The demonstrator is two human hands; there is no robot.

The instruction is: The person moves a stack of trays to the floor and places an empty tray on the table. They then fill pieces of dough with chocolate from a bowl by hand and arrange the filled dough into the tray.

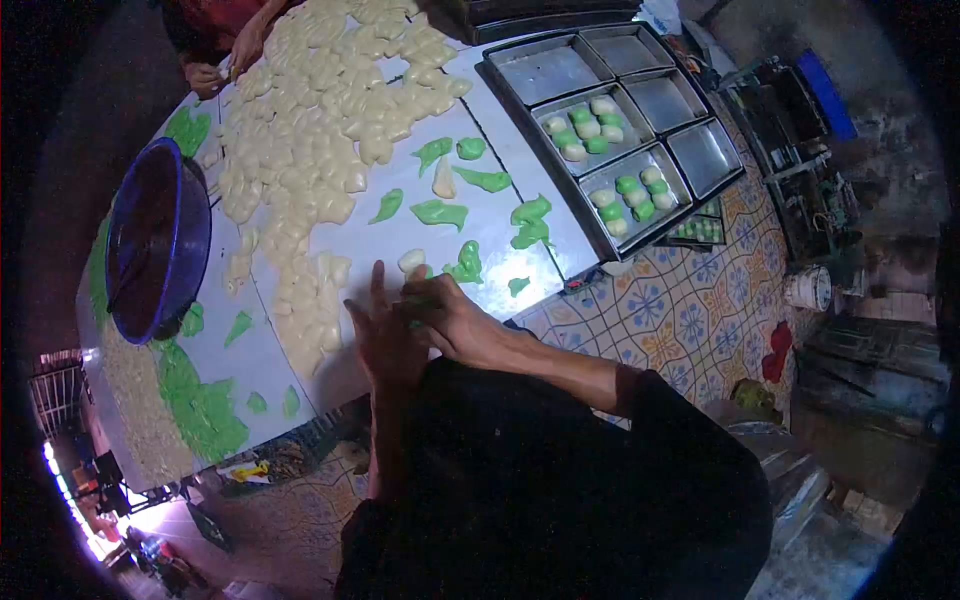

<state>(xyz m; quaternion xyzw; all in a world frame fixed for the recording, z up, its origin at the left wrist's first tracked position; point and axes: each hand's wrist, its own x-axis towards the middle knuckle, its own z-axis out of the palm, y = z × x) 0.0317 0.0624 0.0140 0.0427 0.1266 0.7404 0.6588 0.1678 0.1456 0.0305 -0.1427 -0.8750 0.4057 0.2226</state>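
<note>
My left hand (pixel 388 345) is over the near edge of the white table, index finger and thumb stretched apart. Right against it, my right hand (pixel 452 318) has its fingers curled and pressed together. A bit of green dough shows between the two hands, mostly hidden by the fingers. Just beyond my fingertips sits a small cream dough ball (pixel 411 260) with some green dough beside it. Flat green dough pieces (pixel 440 212) and a crumpled green dough lump (pixel 466 263) lie farther out. A large spread of cream dough pieces (pixel 310 150) covers the table to the left and ahead.
A partitioned metal tray (pixel 550 72) stands at the right, two compartments holding green and cream dough balls (pixel 585 130). A purple-rimmed basin (pixel 205 235) is on the left. Another person's hand (pixel 205 78) works at the far left edge. Patterned floor tiles (pixel 690 320) show at right.
</note>
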